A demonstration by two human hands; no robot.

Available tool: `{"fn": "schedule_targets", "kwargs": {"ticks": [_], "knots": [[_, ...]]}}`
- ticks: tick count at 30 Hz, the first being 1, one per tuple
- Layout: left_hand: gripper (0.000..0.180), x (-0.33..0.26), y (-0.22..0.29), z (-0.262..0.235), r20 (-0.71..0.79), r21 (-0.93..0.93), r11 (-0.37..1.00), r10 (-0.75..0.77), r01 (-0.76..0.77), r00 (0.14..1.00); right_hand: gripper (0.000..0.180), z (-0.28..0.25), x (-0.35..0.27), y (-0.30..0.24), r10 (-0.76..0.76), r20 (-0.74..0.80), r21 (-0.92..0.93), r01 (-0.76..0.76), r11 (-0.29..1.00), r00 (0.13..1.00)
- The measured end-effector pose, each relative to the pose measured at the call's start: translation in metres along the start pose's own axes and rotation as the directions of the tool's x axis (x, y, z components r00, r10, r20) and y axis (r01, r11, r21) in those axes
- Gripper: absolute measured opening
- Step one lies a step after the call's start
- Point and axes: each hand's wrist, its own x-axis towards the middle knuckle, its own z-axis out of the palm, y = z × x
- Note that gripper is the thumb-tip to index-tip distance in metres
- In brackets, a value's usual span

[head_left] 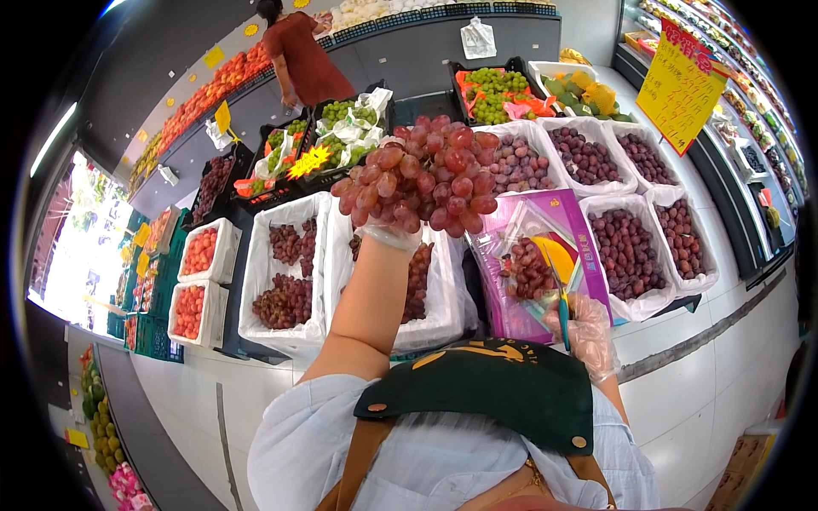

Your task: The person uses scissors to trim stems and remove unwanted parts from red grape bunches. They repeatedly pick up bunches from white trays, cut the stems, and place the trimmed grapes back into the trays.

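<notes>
- Dark green apron bib point(477, 396), nearest the camera: on your body side of your left hand point(390, 236) and your right hand point(588, 332).
- Person in rust-red point(308, 64): far beyond left grip, off to its left, well apart.
- White-lined grape crate point(255, 247): left of left grip. A second lined crate point(441, 298) sits under your left forearm. Dark plums point(629, 243): beyond right grip, a bit right.
- Purple flat box point(590, 234): directly beyond right grip, right of left grip.
- Big red grape bunch point(417, 175): up on left grip, hiding its fingers; spread or pinching, cannot tell. Long axis runs roughly across you.
- Key relation: big bunch lies beyond and left of right grip, well apart from it; left hand is nearer, right under it.
- Right hand, clear glove: fingers curled round the scissor handles.
- Smaller grape bunch point(527, 271): on the box, beyond and left of right grip, next to the blades; touching or not, cannot tell.
- Blue-handled scissors point(564, 319): in right grip, long axis pointing away from you, slightly left. Blade gap too small to tell.
</notes>
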Motion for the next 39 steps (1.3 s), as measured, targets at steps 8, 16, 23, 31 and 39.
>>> {"fn": "schedule_targets", "kwargs": {"ticks": [8, 16, 23, 31, 39], "knots": [[0.042, 0.005, -0.002, -0.003, -0.005, -0.006, 1.000, 0.001, -0.001, 1.000, 0.021, 0.001, 0.001, 0.000, 0.011, 0.006, 0.041, -0.011, 0.999, 1.000], [0.042, 0.012, -0.009, -0.002, 0.006, -0.014, 1.000, -0.006, 0.006, 1.000, 0.027, -0.002, 0.000, 0.002, -0.050, 0.009, -0.084, 0.051, 0.995, 0.999], [0.041, 0.011, -0.020, 0.001, 0.007, -0.023, 0.999, -0.028, 0.028, 1.000, 0.034, 0.011, 0.007, -0.043, -0.347, 0.275, -0.370, 0.432, 0.823, 0.897], [0.041, 0.018, -0.047, 0.004, 0.020, -0.055, 0.995, -0.087, 0.088, 0.996, 0.027, 0.044, 0.038, -0.053, -0.069, 0.502, 0.276, -0.084, 0.957, 0.862], [0.041, 0.015, -0.057, 0.006, 0.033, -0.081, 0.992, -0.094, 0.097, 0.995, 0.033, 0.045, 0.028, -0.077, 0.020, 0.417, 0.182, -0.106, 0.978, 0.909]]}}
